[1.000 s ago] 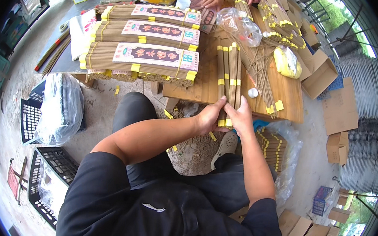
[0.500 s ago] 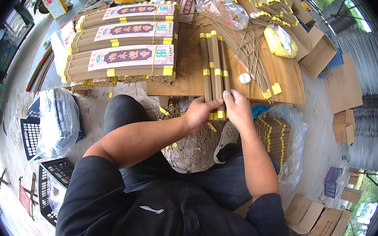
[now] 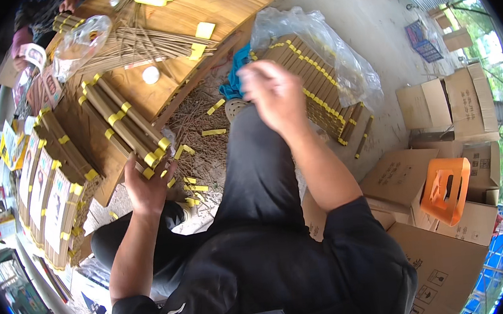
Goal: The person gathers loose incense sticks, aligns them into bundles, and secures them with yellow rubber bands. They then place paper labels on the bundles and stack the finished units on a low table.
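Several brown incense stick bundles (image 3: 117, 116) with yellow bands lie side by side at the edge of the wooden table (image 3: 214, 7). My left hand (image 3: 145, 187) is wrapped around their near ends, fingers on one side and thumb on the other. My right hand (image 3: 276, 98) is raised over my right knee, its fingers smeared by motion; whether they hold anything cannot be made out. Just beyond it, a stack of banded incense bundles (image 3: 310, 71) lies in a clear plastic bag (image 3: 350, 58), with a teal cloth (image 3: 237, 77) beside it.
Loose sticks (image 3: 134, 44) and a white round lid (image 3: 150, 75) lie on the table. Labelled incense packs (image 3: 51, 192) are stacked at left. Another person's hand (image 3: 19, 61) shows at upper left. Cardboard boxes (image 3: 396, 174) and an orange plastic stool (image 3: 446, 191) stand at right.
My view has swung right, toward the bagged stack. My right hand has left the bundles on the table and moved right; my left hand stays at their near ends.
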`<state>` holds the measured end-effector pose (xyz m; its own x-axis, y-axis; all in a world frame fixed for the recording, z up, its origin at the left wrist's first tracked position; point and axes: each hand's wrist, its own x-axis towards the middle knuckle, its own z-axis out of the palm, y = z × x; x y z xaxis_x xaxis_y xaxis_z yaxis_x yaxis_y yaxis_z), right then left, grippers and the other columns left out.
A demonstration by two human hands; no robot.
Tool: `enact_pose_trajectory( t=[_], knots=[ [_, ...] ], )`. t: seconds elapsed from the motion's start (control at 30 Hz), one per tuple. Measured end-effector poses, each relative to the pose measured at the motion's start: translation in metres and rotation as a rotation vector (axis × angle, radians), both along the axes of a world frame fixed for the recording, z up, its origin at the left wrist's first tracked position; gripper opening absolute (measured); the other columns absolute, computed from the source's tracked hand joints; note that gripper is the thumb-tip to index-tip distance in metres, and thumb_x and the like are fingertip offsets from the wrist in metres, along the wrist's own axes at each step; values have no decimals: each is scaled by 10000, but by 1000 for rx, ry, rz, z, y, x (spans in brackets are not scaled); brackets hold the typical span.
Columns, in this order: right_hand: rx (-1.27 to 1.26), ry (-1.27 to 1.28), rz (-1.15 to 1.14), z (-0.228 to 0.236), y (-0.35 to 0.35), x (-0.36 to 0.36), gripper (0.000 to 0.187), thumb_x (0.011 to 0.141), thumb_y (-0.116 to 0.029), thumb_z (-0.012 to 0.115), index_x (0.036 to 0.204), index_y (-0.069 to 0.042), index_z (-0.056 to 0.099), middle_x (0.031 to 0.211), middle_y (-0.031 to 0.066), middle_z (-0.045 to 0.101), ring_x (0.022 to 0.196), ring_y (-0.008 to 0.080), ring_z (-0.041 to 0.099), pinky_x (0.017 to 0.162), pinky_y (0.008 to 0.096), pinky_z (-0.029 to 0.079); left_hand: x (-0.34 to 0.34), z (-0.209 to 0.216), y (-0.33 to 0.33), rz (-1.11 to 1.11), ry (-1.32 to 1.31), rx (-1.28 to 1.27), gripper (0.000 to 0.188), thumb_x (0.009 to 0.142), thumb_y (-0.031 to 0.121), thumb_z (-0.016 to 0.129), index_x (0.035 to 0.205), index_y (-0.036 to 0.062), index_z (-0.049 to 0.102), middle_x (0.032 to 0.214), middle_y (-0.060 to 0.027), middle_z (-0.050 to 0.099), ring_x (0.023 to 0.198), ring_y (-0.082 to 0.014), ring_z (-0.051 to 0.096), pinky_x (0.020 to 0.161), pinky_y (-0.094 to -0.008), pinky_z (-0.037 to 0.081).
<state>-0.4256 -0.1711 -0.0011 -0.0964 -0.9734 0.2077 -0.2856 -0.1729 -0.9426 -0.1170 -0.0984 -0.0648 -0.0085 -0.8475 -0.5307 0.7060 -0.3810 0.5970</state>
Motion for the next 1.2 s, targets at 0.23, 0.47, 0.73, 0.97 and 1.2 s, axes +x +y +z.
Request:
enact_pose_trajectory(
  t=[0.23, 0.47, 0.73, 0.97, 1.2],
  knots=[
    [525, 736, -877, -245, 46, -252, 335, 840, -303, 724, 1000, -9, 703, 1013, 206, 714, 900, 376, 700, 816, 451, 561, 5, -19, 38, -1, -32, 287, 616, 991, 609, 474, 1313, 87, 527, 1284, -143, 569, 1207, -312, 545, 1000, -493, 483],
    [806, 653, -1062, -307, 63, -374, 725, 820, -511, 751, 1166, 119, 662, 1236, 297, 662, 1168, 431, 643, 1007, 464, 499, 7, -51, 25, -183, -191, 349, 308, 1055, 327, 395, 1147, 95, 574, 1036, -56, 640, 920, -188, 630, 817, -349, 551],
    [969, 296, -1019, -354, 56, -458, 833, 745, -522, 855, 1267, 81, 614, 1211, 209, 663, 1160, 309, 616, 956, 509, 480, -10, -61, 5, -299, -253, 284, 381, 1076, 416, 435, 1105, 81, 614, 961, -45, 658, 858, -165, 639, 773, -315, 535],
    [1175, -251, -1005, -319, 33, -429, 582, 728, -395, 895, 1188, -120, 668, 1173, 78, 624, 1044, 263, 577, 901, 463, 470, -3, -72, 17, -340, -339, 337, 333, 1076, 354, 496, 1100, 53, 637, 932, -62, 686, 824, -160, 659, 751, -302, 542],
    [1133, -229, -895, -301, 21, -430, 371, 769, -328, 849, 1035, -133, 679, 1013, 31, 652, 932, 233, 607, 857, 449, 482, -5, -79, 6, -402, -393, 330, 308, 1087, 330, 477, 1119, 62, 625, 939, -47, 689, 829, -152, 664, 750, -299, 545]
  ],
)
